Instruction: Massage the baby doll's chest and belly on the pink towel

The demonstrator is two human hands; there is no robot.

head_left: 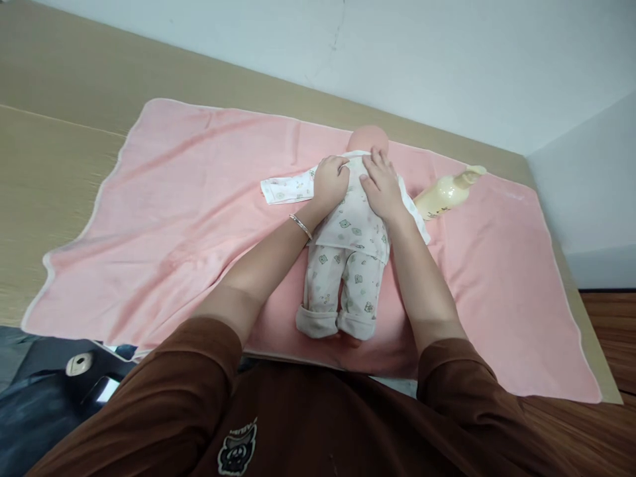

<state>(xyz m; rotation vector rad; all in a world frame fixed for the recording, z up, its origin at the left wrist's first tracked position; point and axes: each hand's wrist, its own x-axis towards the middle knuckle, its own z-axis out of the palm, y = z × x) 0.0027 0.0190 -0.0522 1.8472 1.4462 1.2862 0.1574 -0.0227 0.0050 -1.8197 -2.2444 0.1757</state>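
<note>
A baby doll [368, 137] with a smooth pink head lies on a pink blanket [163, 172]. It wears a white printed shirt [354, 222] and matching pants [325, 278] with rolled cuffs. My left hand [330, 182] is at the shirt's shoulder on the left, its fingers curled over the cloth near the collar. On the other side of the chest area, my right hand [382, 185] lies on the shirt with its fingers apart. One sleeve [287, 188] stretches out to the left; the other is partly under my right forearm.
A pale yellow pump bottle [447, 192] lies on its side on the blanket, right of the doll. The blanket covers a tan table [54, 73] set against a white wall [437, 59]. At lower left, a white device [79, 364] rests on something dark.
</note>
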